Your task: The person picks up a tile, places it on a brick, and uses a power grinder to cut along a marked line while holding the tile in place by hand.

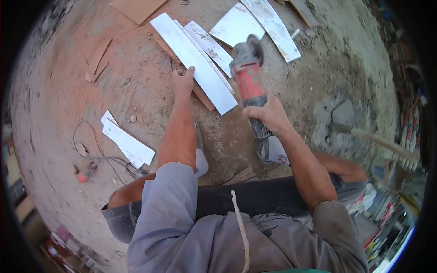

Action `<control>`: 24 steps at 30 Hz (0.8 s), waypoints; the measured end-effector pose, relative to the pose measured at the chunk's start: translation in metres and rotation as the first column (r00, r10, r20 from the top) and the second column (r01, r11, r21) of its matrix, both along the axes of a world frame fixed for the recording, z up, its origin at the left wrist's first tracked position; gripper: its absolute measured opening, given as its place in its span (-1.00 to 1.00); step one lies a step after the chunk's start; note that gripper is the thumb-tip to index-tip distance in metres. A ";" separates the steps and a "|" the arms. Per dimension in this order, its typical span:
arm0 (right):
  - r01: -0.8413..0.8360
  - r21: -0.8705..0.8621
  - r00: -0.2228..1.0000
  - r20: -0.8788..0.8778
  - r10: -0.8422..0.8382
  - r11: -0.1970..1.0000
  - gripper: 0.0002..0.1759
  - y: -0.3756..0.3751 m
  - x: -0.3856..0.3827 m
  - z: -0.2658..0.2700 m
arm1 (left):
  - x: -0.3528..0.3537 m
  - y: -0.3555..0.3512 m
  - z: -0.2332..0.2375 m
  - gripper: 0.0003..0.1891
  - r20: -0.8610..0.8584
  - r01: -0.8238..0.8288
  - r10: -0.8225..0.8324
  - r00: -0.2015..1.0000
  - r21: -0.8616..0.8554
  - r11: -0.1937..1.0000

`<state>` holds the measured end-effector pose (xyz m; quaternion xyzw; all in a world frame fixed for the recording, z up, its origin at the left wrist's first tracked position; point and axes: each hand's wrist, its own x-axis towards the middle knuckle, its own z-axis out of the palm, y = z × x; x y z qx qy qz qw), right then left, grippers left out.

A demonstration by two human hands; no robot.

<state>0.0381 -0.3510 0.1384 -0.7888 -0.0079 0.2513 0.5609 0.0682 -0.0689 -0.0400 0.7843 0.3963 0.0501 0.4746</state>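
My right hand [268,113] is wrapped round the dark rear body of a red and black angle grinder [249,84], whose head points away from me. The grinder is held over the ground, right of a long white tile strip [193,63]. My left hand [183,82] grips the left edge of that strip, thumb on its top face and fingers mostly hidden at the side. Under and beside the strip lie a reddish-brown piece [203,96] and another white tile strip [209,48] with dirt marks.
More white tile pieces [273,29] lie at the upper right, brown ones [136,8] at the upper left. Two narrow white offcuts [127,141] and a cable [107,158] lie on the left. A wooden-handled tool [378,139] lies on the right, near piled clutter [382,204].
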 end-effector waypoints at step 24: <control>-0.336 -0.319 0.934 -0.236 0.269 0.886 -0.20 -0.028 -0.062 -0.055 | 0.000 0.003 -0.006 -0.49 0.171 0.147 -0.137 0.976 -0.043 0.988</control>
